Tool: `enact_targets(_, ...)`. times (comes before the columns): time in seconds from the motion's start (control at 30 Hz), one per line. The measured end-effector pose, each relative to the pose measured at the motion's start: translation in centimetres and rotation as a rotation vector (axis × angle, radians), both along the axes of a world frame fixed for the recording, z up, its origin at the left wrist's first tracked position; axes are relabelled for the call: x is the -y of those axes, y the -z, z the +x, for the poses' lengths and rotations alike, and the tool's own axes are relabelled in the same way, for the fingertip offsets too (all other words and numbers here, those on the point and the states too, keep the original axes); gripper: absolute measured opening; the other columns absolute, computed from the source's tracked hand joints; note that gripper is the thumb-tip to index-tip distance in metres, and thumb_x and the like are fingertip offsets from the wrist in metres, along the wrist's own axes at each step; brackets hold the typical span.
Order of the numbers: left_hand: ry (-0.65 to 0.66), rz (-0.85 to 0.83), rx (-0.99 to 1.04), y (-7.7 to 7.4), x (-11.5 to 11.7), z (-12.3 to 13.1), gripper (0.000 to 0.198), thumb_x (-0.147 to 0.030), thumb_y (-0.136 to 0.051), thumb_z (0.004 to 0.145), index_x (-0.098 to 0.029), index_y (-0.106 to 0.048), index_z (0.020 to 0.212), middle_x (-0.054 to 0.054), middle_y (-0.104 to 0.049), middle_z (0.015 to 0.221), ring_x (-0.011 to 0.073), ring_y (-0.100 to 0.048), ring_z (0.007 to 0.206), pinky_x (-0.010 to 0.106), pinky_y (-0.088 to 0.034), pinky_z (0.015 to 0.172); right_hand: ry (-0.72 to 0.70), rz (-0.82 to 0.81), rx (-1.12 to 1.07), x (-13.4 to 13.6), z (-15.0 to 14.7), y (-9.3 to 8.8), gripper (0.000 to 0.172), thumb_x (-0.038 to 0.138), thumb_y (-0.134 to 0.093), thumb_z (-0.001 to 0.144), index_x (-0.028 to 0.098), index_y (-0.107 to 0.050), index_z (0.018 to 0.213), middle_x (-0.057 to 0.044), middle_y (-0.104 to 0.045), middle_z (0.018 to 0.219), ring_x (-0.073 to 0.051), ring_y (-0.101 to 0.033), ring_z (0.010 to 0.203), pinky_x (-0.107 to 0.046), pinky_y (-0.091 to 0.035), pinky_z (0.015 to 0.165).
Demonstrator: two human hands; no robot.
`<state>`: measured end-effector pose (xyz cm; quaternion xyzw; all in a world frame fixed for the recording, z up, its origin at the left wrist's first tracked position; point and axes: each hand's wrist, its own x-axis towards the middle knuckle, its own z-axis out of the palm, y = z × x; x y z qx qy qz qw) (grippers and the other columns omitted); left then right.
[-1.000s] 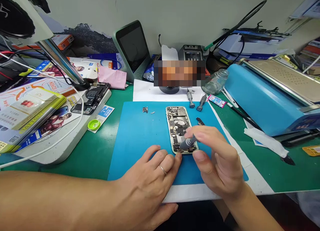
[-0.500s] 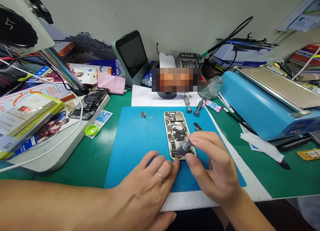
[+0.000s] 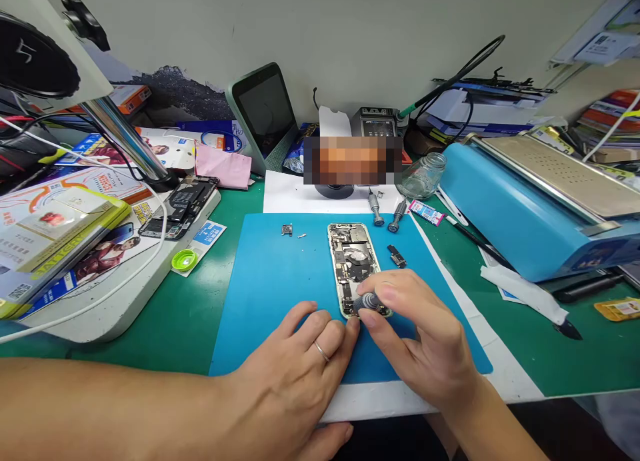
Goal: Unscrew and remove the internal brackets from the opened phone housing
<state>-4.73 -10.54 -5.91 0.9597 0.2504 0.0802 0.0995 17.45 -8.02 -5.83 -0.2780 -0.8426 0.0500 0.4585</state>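
An opened phone lies on the blue mat, its inner boards and parts exposed. My right hand pinches a small grey screwdriver between thumb and index finger over the phone's bottom end. Where its tip meets the phone is hidden. My left hand rests on the mat with fingers loosely bent and holds nothing. One fingertip touches the phone's bottom edge, while the thumb hangs past the table's front edge. A small black phone part lies right of the phone.
Two more screwdrivers stand behind the mat, near a glass jar. A tiny metal part lies at the mat's back left. The blue machine is at right; a second opened phone sits on the stand base at left.
My right hand has moved slightly left and down, and its thumb now touches the screwdriver. More of the black phone part shows. My left hand stays put.
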Motion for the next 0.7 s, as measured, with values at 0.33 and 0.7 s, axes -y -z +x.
enact_targets(0.33,0.0,-0.002,0.005,-0.06,-0.02,0.03,0.083,-0.058,-0.062,0.097,0.001,-0.045,0.152,0.017,-0.065,0.127,0.0322,-0.059,0.116,0.049,-0.039,0.118,-0.029,-0.059,-0.036,0.31,-0.19,0.11,0.066,-0.012,-0.06,0.087,0.016,-0.048,0.145,-0.012,-0.072,0.116,-0.019,-0.073,0.105,-0.04,-0.068,0.087)
enact_targets(0.7,0.001,-0.06,-0.013,-0.26,0.15,-0.05,0.081,-0.056,-0.06,0.098,0.0,-0.043,0.155,0.017,-0.063,0.132,0.0327,-0.057,0.12,0.049,-0.036,0.12,0.052,-0.024,-0.015,0.03,-0.28,-0.31,0.057,-0.002,-0.067,0.09,0.025,-0.051,0.138,-0.006,-0.073,0.101,-0.019,-0.072,0.086,-0.036,-0.067,0.07)
